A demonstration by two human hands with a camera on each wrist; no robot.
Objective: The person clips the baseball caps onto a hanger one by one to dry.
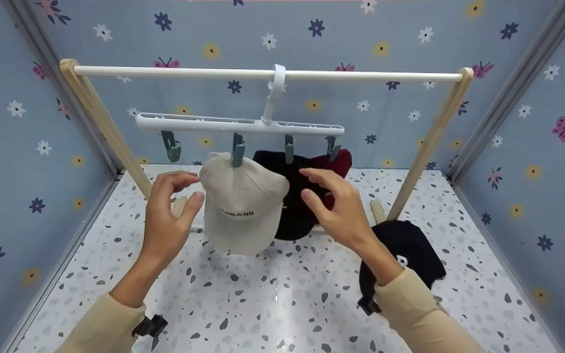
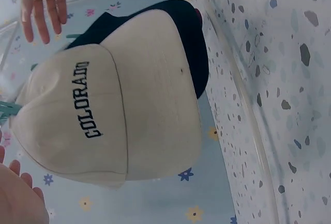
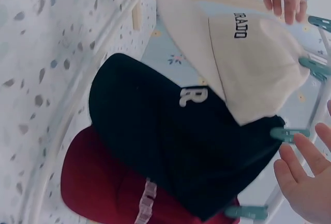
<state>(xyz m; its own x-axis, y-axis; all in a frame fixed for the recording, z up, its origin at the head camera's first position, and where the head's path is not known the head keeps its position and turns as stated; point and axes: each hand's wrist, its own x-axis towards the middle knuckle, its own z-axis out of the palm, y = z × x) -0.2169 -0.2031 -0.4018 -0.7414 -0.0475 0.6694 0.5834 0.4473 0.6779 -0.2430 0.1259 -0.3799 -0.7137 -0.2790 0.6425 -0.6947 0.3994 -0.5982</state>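
Note:
A cream baseball cap (image 1: 243, 230) lettered COLORADO (image 2: 83, 100) hangs from a green clip (image 1: 238, 152) on the white hanger (image 1: 214, 124). My left hand (image 1: 165, 220) is just left of it, fingers loosely bent and holding nothing. On the other side my right hand (image 1: 341, 208), its fingers relaxed, is in front of the dark caps. There hang a black cap (image 3: 150, 105) with a white R and, behind it, a dark red cap (image 3: 93, 177), each under its own green clip. At the hanger's left end another green clip (image 1: 171, 147) grips nothing.
The hanger hooks over a white rail (image 1: 179, 72) between wooden posts (image 1: 429, 142). A dark cap (image 1: 410, 245) with a white mark lies on the speckled surface (image 1: 243, 299), partly behind my right forearm. Flower-patterned panels (image 1: 307, 44) enclose the back and sides.

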